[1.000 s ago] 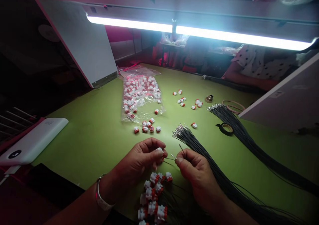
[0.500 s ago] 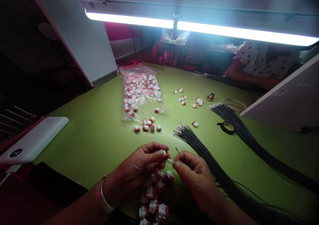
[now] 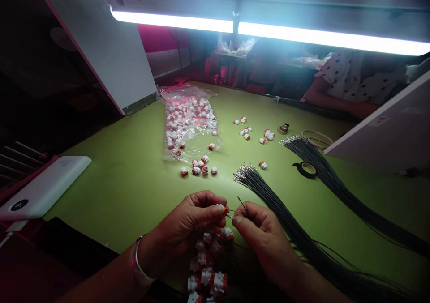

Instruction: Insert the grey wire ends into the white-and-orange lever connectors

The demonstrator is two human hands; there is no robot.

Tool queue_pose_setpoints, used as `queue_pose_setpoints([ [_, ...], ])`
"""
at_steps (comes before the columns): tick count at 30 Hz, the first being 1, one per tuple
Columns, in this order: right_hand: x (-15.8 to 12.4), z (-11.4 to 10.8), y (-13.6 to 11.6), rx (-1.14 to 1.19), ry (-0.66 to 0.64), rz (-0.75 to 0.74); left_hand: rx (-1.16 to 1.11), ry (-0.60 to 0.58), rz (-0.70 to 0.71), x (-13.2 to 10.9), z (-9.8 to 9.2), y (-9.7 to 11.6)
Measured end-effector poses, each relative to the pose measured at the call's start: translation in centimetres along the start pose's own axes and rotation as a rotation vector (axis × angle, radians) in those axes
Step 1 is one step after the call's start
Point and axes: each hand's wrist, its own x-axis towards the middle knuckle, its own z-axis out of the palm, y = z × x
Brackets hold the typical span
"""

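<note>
Between the thumb and fingers of my left hand [image 3: 193, 220] is a small white and orange connector housing [image 3: 224, 211], its orange face turned to the right. My right hand [image 3: 260, 227] pinches a thin dark wire [image 3: 240, 201] whose silvery terminal [image 3: 230, 215] points at that face. The tip meets the housing; how deep it sits I cannot tell. A second wire end sticks up above the right fingers. Below my hands lies a pile of connector housings [image 3: 206, 274], partly in shadow. A bundle of black wires [image 3: 280, 204] with metal ends lies beside my right hand.
A clear bag of connector housings [image 3: 190, 119] lies at the back, with loose housings [image 3: 204, 170] before it. On the right are a second wire bundle [image 3: 339, 184] and a roll of black tape [image 3: 308, 170]. A white power bank [image 3: 50, 189] sits left. A person [image 3: 346, 83] sits opposite.
The wire terminal and the housing are slightly closer together, with less of the metal showing. Both hands stay nearly in place. The whole view has shifted a little.
</note>
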Motion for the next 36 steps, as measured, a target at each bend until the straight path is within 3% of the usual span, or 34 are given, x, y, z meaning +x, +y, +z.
queue_pose_setpoints([
  [13, -0.1, 0.0, 0.6, 0.033, -0.041, 0.075, 0.121, -0.039, 0.083, 0.0, 0.0, -1.1],
  [19, 0.1, -0.4, 0.8, -0.136, -0.020, -0.063, 0.107, 0.038, 0.106, -0.1, -0.2, -1.1],
  [24, -0.1, -0.4, 1.2, -0.209, -0.026, -0.181, 0.077, -0.010, 0.084, 0.0, 0.0, -1.2],
  [33, 0.1, -0.5, 1.3, -0.258, 0.014, -0.189, 0.191, -0.014, 0.161, -0.1, 0.0, -1.0],
  [36, 0.2, -0.9, 1.2, -0.302, 0.106, -0.243, 0.351, -0.130, 0.215, -0.8, -0.2, -0.3],
])
